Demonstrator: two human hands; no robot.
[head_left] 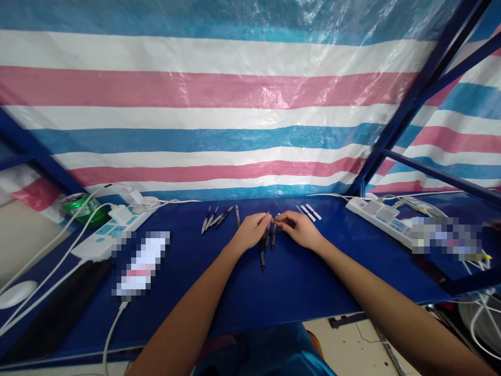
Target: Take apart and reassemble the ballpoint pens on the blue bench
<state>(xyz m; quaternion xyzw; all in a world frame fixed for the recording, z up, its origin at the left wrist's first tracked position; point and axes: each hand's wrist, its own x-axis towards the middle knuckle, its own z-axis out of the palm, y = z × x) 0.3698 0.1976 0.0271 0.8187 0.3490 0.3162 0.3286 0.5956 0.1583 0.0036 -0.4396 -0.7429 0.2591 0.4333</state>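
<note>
Near the middle of the blue desk, my left hand (252,231) and my right hand (300,228) almost meet, fingers pinched together. Dark pens (262,260) lie in a small cluster beneath and in front of the fingertips. Another dark pen (273,240) runs up to my right fingertips. Both hands appear closed on pens at their upper ends, though the fingers partly hide the grip. Just left of my left hand lies a single pen (237,216), partly covered by the hand. Beyond my right hand rest several white sticks (310,212), side by side.
Several grey and black pens (211,219) lie farther left on the desk (297,292). A blurred phone (144,263) with a cable, a white power strip (105,235) and a green can (88,210) occupy the left. Another power strip (385,222) stands right, beside a blue frame post (391,130).
</note>
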